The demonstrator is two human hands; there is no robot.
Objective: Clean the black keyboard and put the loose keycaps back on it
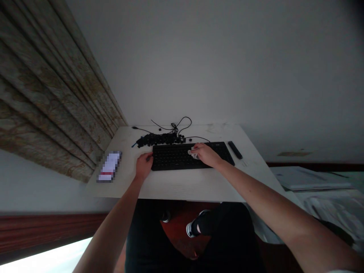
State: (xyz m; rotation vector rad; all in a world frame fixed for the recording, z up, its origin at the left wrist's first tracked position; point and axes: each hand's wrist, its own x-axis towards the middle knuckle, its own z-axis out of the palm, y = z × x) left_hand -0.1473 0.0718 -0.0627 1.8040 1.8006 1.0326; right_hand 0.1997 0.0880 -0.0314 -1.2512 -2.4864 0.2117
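A black keyboard lies flat on the white table, its keycaps apparently off. My left hand grips its left end, with the fingers at the edge and the thumb on top. Over the right half of the keyboard, my right hand is closed on a crumpled white tissue, which rests against the keyboard's surface. Just behind the keyboard lies a heap of loose black keycaps, with a few stray ones around it. The keyboard parts beneath my right hand are hidden.
A black cable lies coiled at the back of the table, near the wall. Right of the keyboard is a dark narrow bar. A phone lies at the left, beside the curtain. A blue-tipped tool pokes from the heap.
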